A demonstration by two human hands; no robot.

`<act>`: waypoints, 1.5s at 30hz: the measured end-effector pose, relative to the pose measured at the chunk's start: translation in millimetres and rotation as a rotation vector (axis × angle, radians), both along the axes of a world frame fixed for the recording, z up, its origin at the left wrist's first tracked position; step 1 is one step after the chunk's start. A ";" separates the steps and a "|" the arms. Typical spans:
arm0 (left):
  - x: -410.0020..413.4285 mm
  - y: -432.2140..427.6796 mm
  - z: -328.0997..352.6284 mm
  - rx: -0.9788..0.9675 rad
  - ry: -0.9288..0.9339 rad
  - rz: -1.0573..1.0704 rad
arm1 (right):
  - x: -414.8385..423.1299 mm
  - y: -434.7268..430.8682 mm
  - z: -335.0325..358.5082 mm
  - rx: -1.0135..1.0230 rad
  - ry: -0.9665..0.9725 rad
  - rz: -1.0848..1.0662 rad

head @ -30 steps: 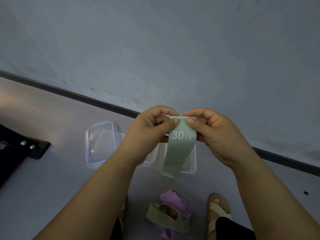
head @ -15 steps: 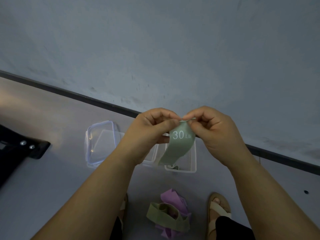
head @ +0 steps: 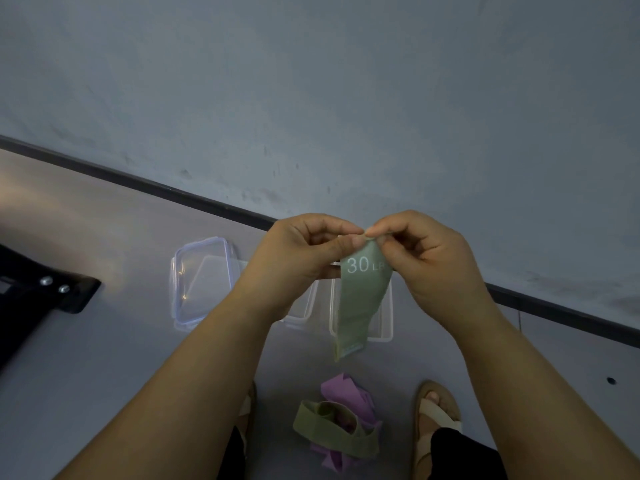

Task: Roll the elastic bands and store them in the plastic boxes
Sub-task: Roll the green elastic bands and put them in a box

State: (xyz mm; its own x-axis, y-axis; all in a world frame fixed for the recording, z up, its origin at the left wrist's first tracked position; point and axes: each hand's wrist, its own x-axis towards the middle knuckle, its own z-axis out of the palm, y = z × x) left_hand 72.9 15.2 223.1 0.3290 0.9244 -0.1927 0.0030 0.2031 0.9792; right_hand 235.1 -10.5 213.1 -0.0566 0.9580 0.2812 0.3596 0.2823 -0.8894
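Bare floor [head: 121,341] lies open between the black object [head: 41,296] at the left and the clear lid [head: 201,282]. The hanging green band [head: 362,299] screens the open-topped right-hand box [head: 387,327] (only partly). Near, a pile of bands [head: 337,424] crowds the sandalled foot [head: 436,408]; the wall [head: 346,98] closes the far side

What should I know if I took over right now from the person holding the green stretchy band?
Left hand: pinches the top edge of the green 30 LB band.
Right hand: pinches the same edge right beside it; the rest of the band hangs down unrolled.
On the floor: the right plastic box behind the band, the left plastic box behind the left wrist, a clear lid further left. What the boxes hold is hidden.
Olive band and purple bands lie heaped by the feet.
Done: the roll is barely begun.
Left: roll this band, box it, then the heap.
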 end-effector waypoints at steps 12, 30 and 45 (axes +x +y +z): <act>1.0 -1.0 -1.4 0.210 0.159 0.089 | -3.5 4.6 1.4 -0.388 0.264 -0.002; 0.4 -0.8 1.8 0.018 -0.004 0.052 | -1.3 6.4 0.4 -0.476 0.479 0.011; -2.8 0.5 3.1 0.049 -0.004 -0.002 | 1.3 7.3 2.3 -0.431 0.456 -0.004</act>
State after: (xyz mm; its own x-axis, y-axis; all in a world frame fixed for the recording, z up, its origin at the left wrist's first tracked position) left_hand 70.1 15.7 226.2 0.3311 0.9322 -0.1462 -0.0008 0.1552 0.9879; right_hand 236.3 -3.2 215.3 -0.0184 0.9906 -0.1358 -0.0823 -0.1369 -0.9872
